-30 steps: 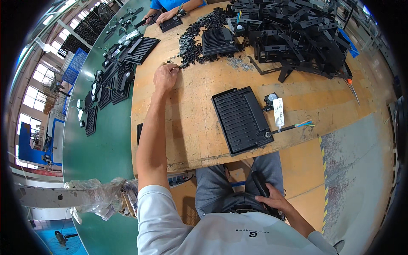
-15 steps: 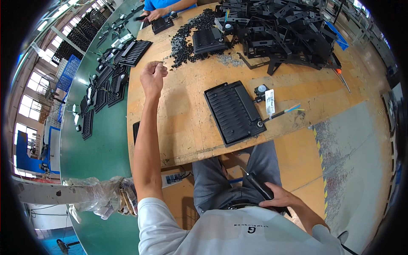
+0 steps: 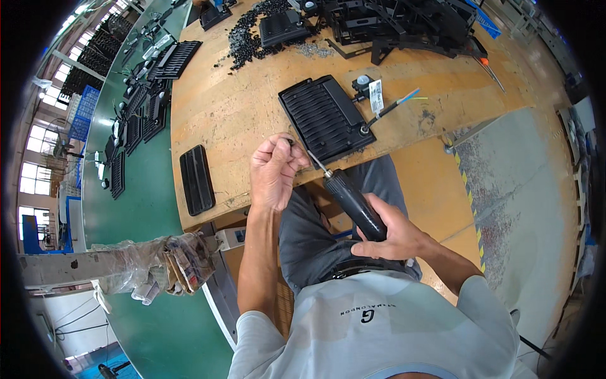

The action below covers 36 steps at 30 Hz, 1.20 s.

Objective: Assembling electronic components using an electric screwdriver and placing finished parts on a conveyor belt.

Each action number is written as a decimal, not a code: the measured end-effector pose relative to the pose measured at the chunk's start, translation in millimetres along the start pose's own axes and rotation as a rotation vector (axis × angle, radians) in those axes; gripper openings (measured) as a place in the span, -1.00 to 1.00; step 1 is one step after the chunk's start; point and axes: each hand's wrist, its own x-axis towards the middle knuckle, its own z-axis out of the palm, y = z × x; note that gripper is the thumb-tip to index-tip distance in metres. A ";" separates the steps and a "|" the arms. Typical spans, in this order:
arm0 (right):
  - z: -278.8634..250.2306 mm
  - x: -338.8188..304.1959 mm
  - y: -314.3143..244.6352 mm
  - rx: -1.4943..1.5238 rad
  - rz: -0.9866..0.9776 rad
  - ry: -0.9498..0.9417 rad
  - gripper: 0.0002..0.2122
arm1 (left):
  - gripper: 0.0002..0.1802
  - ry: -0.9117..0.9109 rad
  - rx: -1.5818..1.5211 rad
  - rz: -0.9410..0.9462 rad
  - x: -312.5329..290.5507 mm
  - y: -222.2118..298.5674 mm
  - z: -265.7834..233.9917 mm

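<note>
My right hand [image 3: 399, 232] is wrapped round a black electric screwdriver [image 3: 355, 205], its thin bit pointing up and left. My left hand [image 3: 273, 169] is closed in a pinch on a small black part [image 3: 291, 143], too small to name exactly. The screwdriver's tip comes close to those fingers; whether they touch is unclear. Just beyond both hands, a black ribbed floodlight [image 3: 323, 120] lies on the wooden table near its front edge. A round sensor [image 3: 362, 83], a white label [image 3: 376, 96] and a cable with bare coloured wires [image 3: 398, 104] are attached to it.
Left on the wooden table [image 3: 233, 114] lies a black phone-like slab [image 3: 197, 180]. Small black parts [image 3: 243, 44], silver screws [image 3: 314, 49] and black brackets [image 3: 404, 28] are heaped at the back. An orange-handled screwdriver [image 3: 489, 68] lies right. More floodlights [image 3: 154, 117] crowd the green bench.
My left hand has come back from beside the small-parts heap toward me, now pinching a small part. My right hand has raised the electric screwdriver from my lap toward it. The view has shifted.
</note>
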 end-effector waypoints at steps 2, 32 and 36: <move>5.0 2.1 10.1 -0.028 -0.051 0.009 -0.37 | -0.79 -0.005 0.042 -0.012 -6.7 -3.1 -0.1; 14.1 -5.6 31.5 0.292 0.035 -0.079 -0.53 | -0.87 -0.101 0.341 -0.237 -7.3 5.8 9.0; 12.5 -5.0 28.6 -0.071 -0.002 0.038 -0.42 | -0.86 0.000 0.205 -0.153 -17.1 -10.2 12.7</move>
